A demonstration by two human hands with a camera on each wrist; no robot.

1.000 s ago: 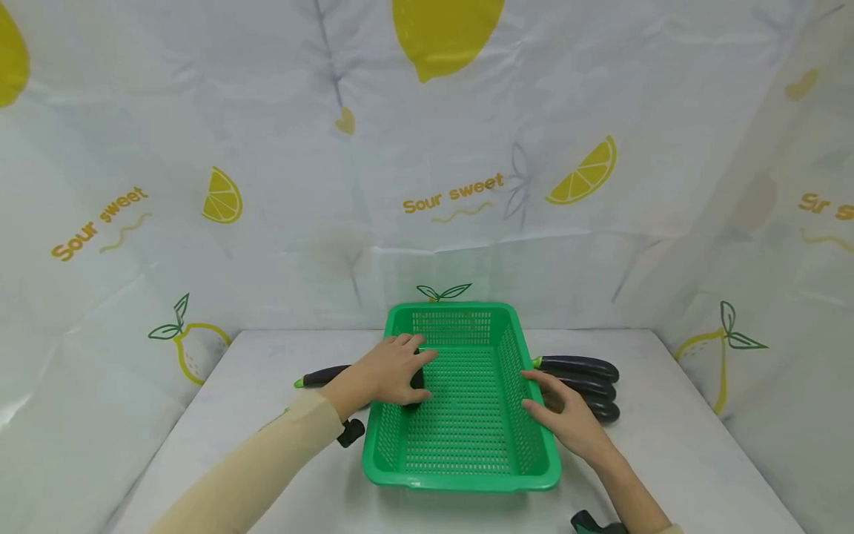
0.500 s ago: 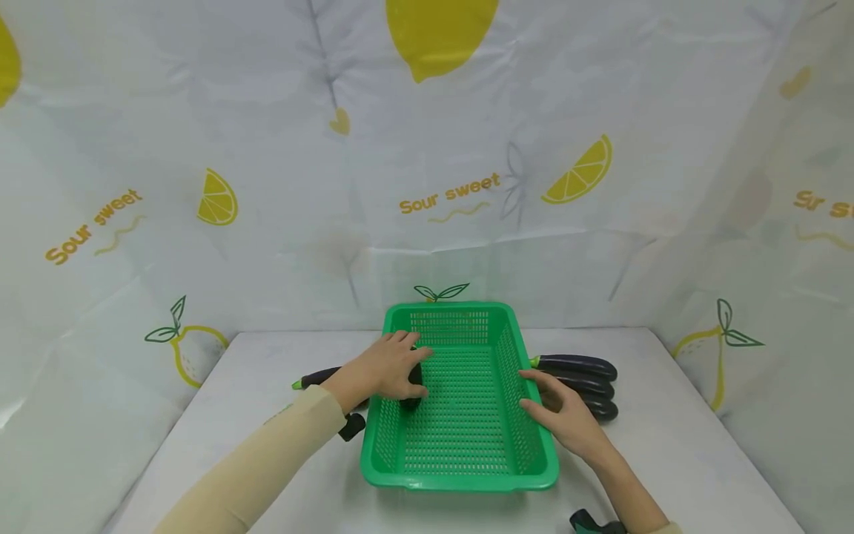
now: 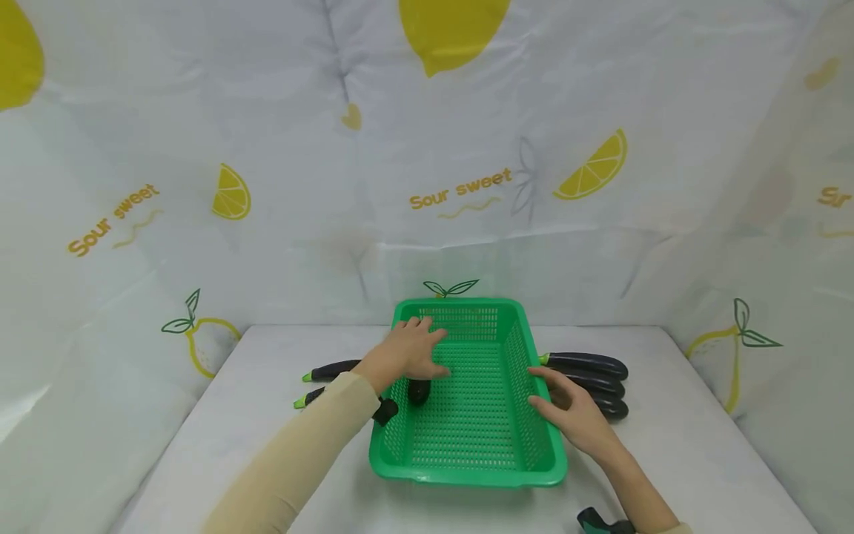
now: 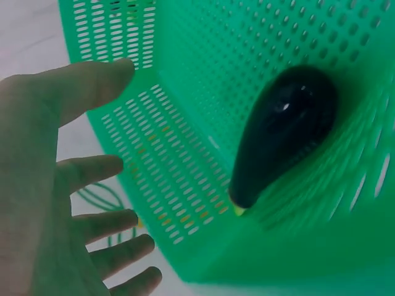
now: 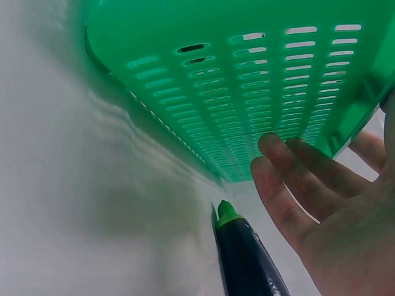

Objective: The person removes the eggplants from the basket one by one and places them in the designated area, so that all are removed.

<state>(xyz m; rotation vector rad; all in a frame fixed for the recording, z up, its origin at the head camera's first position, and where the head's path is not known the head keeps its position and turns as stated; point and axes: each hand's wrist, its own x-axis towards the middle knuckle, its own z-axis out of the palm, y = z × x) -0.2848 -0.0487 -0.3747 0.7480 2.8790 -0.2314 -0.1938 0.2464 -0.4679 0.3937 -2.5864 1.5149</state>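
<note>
A green plastic basket point(image 3: 467, 478) stands on the white table. One dark eggplant point(image 4: 284, 129) lies in it along the left wall; in the head view the left hand partly covers this eggplant point(image 3: 419, 391). Over the basket's left side is my left hand point(image 3: 410, 350), fingers spread and holding nothing. In the left wrist view, a gap separates that hand point(image 4: 68, 179) from the eggplant. My right hand point(image 3: 579, 417) holds the basket's right rim. Several of its fingers point(image 5: 287, 209) lie against the outer wall, while another part of the hand reaches over the rim.
To the right of the basket, three eggplants point(image 3: 590, 363) lie side by side on the table point(image 3: 694, 445). On the left are two more eggplants point(image 3: 330, 371), partly behind the left forearm. A lemon-printed sheet point(image 3: 320, 245) hangs behind the table.
My left hand has let go of the eggplant and risen slightly up and to the right; the eggplant stays in the basket. The right hand keeps its place on the rim.
</note>
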